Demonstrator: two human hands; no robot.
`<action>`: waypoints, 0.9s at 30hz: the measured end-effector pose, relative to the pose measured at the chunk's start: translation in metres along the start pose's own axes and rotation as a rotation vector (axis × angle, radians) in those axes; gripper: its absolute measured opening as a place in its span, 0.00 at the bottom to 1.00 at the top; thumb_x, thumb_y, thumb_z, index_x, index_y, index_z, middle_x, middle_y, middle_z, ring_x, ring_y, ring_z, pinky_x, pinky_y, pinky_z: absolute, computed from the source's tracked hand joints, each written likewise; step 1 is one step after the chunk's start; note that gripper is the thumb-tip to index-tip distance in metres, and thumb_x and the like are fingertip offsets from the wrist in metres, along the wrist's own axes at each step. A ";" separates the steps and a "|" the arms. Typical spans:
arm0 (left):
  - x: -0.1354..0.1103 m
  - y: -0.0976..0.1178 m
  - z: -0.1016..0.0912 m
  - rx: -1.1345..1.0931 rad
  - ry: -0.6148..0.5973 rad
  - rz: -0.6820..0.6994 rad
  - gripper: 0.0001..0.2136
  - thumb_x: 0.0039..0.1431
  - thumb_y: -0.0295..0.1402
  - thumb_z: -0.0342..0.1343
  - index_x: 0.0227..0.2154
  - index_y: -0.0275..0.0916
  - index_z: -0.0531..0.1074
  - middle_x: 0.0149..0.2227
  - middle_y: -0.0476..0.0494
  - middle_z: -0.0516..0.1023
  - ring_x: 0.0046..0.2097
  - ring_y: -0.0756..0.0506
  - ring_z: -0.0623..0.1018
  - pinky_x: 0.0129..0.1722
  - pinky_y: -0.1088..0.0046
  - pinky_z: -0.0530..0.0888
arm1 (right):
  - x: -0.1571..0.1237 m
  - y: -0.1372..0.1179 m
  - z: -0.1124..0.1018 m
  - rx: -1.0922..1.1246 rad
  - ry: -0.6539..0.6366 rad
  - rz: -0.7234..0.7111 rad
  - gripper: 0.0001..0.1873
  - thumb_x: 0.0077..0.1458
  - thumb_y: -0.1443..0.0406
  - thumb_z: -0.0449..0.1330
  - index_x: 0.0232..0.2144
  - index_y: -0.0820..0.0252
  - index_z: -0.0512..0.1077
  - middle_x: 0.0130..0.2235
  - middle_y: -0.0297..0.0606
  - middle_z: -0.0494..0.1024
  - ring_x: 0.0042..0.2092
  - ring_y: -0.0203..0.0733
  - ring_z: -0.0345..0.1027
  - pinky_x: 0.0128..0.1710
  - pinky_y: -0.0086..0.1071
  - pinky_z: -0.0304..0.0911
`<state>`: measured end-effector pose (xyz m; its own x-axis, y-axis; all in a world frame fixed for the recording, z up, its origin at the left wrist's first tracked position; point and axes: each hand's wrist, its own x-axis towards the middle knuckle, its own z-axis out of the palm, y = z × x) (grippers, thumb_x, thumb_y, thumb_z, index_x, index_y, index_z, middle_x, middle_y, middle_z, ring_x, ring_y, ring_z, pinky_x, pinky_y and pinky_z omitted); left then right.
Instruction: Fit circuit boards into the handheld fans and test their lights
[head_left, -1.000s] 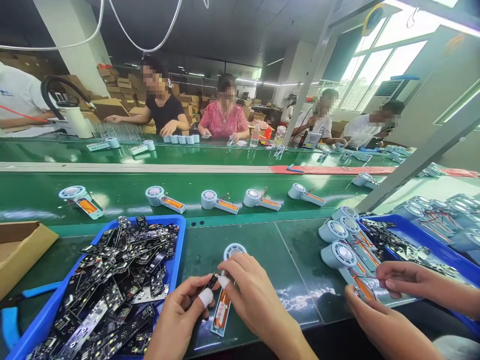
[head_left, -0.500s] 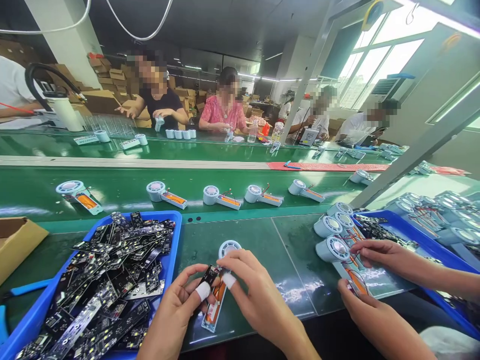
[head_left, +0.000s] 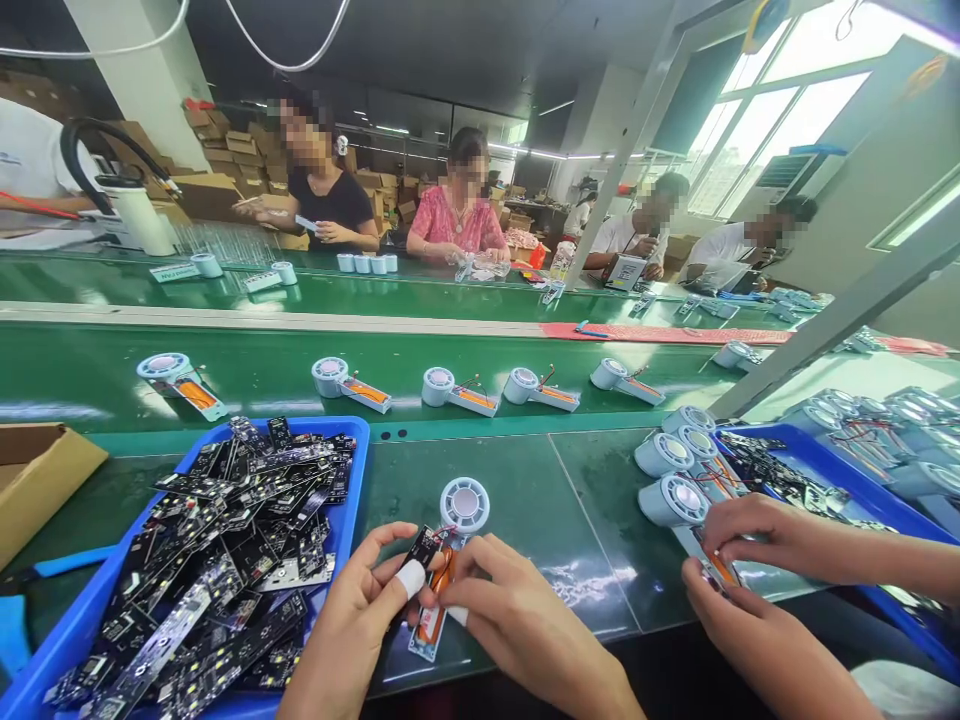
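My left hand (head_left: 357,612) grips a small black circuit board (head_left: 424,546) between thumb and fingers; white tape covers its thumb. Just right of it, my right hand (head_left: 529,612) has its fingertips drawn together beside the board, and what lies between them is hidden. Under both hands lies a light-blue unit (head_left: 464,504) with a round, slotted head and a narrow open handle. An orange part (head_left: 431,624) sits inside that handle. Thin wires (head_left: 448,535) show near the board, partly covered by my fingers.
A blue tray (head_left: 358,470) heaped with circuit boards stands left, beside a cardboard box (head_left: 52,480). Similar units (head_left: 330,378) line the green belt (head_left: 247,360). At right, a co-worker's hands (head_left: 757,545) handle another unit near a second blue tray (head_left: 795,435). People sit opposite.
My right hand has moved down from the unit's head toward the handle, uncovering the round head. My left hand keeps the circuit board. The co-worker's upper hand has lowered onto their unit.
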<state>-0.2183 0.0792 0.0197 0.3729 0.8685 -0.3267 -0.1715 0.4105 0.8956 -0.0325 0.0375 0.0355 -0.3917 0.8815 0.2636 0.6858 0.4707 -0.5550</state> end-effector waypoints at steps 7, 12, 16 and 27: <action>-0.002 -0.003 -0.005 0.217 0.017 0.073 0.25 0.56 0.43 0.61 0.55 0.41 0.66 0.30 0.47 0.81 0.31 0.44 0.79 0.33 0.71 0.76 | 0.000 0.009 0.001 0.597 0.232 0.139 0.08 0.64 0.69 0.58 0.40 0.55 0.77 0.42 0.36 0.78 0.44 0.38 0.73 0.48 0.32 0.67; -0.006 -0.003 -0.009 0.680 0.110 0.262 0.21 0.59 0.37 0.53 0.57 0.51 0.72 0.38 0.48 0.83 0.33 0.43 0.81 0.35 0.70 0.77 | 0.007 0.006 0.012 0.907 0.358 0.382 0.08 0.62 0.61 0.61 0.38 0.57 0.77 0.39 0.38 0.79 0.39 0.39 0.73 0.38 0.29 0.69; -0.005 0.000 -0.013 1.053 0.083 0.400 0.21 0.61 0.32 0.48 0.54 0.54 0.75 0.47 0.45 0.81 0.46 0.40 0.82 0.44 0.70 0.76 | 0.017 0.002 0.022 1.000 0.424 0.437 0.09 0.58 0.60 0.65 0.37 0.59 0.77 0.33 0.35 0.77 0.33 0.36 0.71 0.34 0.27 0.68; -0.010 0.000 -0.014 1.196 0.096 0.298 0.24 0.68 0.30 0.37 0.66 0.50 0.56 0.55 0.46 0.78 0.53 0.44 0.80 0.48 0.66 0.76 | 0.025 -0.004 0.025 0.824 0.466 0.493 0.08 0.57 0.62 0.64 0.38 0.59 0.78 0.35 0.39 0.80 0.36 0.42 0.75 0.38 0.32 0.70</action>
<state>-0.2350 0.0742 0.0182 0.3854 0.9220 -0.0382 0.7217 -0.2754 0.6350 -0.0603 0.0568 0.0244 0.2089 0.9769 0.0437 0.0101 0.0426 -0.9990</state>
